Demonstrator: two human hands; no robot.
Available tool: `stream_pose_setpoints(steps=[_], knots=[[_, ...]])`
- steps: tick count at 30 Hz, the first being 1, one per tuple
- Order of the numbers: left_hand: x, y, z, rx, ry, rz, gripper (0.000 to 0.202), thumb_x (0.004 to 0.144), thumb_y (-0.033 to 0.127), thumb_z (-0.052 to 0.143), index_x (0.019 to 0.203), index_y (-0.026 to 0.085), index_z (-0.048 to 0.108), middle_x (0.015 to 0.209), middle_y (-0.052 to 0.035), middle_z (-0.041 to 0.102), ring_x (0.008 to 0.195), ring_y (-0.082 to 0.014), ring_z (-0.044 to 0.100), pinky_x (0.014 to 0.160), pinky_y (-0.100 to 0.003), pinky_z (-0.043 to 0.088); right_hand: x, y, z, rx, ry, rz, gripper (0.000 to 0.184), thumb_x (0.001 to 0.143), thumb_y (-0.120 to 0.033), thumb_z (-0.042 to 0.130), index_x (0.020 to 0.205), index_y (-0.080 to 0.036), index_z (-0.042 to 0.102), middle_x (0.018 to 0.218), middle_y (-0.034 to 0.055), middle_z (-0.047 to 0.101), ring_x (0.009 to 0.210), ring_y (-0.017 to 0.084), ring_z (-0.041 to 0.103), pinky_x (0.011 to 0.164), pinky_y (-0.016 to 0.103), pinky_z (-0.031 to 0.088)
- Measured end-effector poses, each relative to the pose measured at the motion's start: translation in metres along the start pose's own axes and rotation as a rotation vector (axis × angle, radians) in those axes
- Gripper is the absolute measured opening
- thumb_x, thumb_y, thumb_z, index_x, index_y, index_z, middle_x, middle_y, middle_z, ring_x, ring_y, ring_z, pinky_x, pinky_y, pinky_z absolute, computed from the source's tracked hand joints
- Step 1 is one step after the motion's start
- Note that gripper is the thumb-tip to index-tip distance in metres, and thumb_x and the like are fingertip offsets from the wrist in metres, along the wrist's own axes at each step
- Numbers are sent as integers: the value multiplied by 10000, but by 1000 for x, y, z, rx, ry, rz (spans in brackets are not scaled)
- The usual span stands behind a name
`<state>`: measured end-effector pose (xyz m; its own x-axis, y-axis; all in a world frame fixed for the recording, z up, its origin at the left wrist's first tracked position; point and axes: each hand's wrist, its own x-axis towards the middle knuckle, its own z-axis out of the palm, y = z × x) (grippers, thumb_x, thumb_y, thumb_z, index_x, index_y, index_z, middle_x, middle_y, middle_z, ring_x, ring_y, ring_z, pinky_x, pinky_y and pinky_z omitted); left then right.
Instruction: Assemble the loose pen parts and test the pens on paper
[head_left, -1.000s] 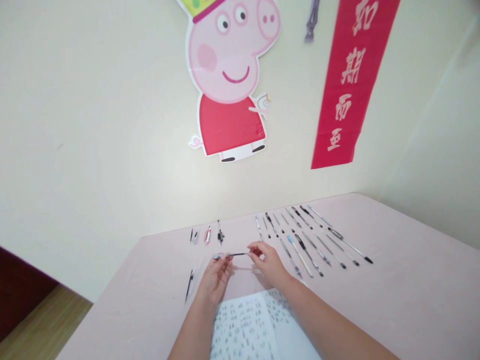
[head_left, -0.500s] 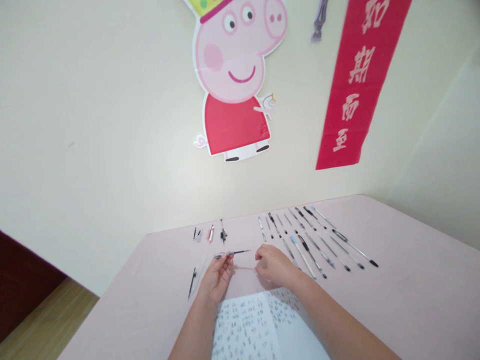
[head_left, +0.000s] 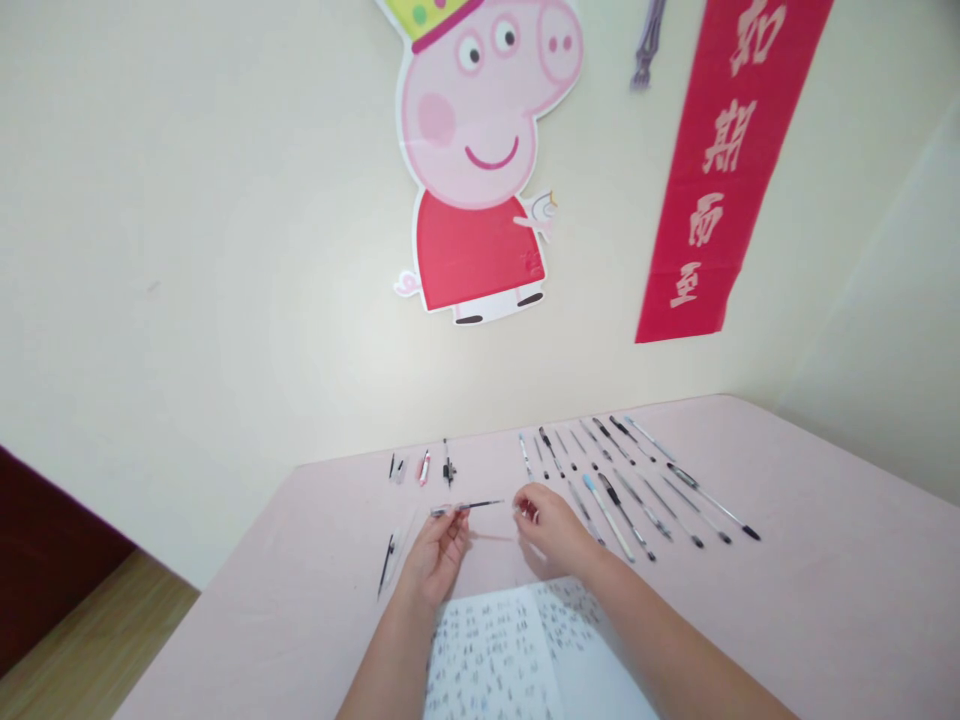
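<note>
Between the fingers and thumb of my left hand (head_left: 441,548) is a gel pen (head_left: 450,510) without its outer barrel; its thin dark refill points right. My right hand (head_left: 551,525) hovers just off the refill's tip, its fingers curled in a pinch. Whatever small thing may be in that pinch is too small to make out. Below both hands lies an open notebook (head_left: 491,650) covered in handwriting. Left of my left hand rest a black refill (head_left: 386,563) and a clear tube (head_left: 403,545) on the pink tablecloth.
Several pens (head_left: 634,510) lie in two slanted rows to the right on the pink table (head_left: 832,590). Small pen parts (head_left: 400,468), a red-and-white piece (head_left: 425,467) and a dark pen piece (head_left: 448,470) sit near the wall at the back left.
My right hand has turned slightly and its fingers have shifted a little near the refill's tip. The left hand keeps its hold on the pen. The view has tilted slightly.
</note>
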<state>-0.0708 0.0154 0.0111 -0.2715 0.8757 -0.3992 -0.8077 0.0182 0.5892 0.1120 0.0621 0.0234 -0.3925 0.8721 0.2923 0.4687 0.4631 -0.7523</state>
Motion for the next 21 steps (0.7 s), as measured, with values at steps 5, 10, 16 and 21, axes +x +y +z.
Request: stream_pose_setpoints(steps=[5,10,16,21], knots=[[0,1,0,-12,-3,-8,194,801,-29,473,700,66,608,670,-85,665,599,-104,643,572,-177,547,5,-3,-2,373,162,81,85,693,-255,576,688,-181,534,688,2,538,637,139,513,578,246,408],[0,1,0,-23,-12,-16,214,810,-31,456,690,62,608,663,-88,664,598,-99,640,579,-172,548,4,-5,1,693,226,148,216,733,-389,581,717,-185,512,570,-39,468,491,106,453,453,222,367],[1,1,-1,-23,-12,-15,215,811,-30,452,694,59,609,663,-91,665,596,-101,641,578,-176,551,1,-9,4,800,286,145,247,728,-407,613,763,-184,510,593,-26,509,537,117,508,452,216,393],[0,2,1,-16,-4,-18,227,814,-30,451,674,62,604,652,-88,665,589,-97,640,568,-171,548,1,-7,6,790,279,149,232,742,-392,605,785,-183,514,612,-18,531,563,125,534,453,215,407]])
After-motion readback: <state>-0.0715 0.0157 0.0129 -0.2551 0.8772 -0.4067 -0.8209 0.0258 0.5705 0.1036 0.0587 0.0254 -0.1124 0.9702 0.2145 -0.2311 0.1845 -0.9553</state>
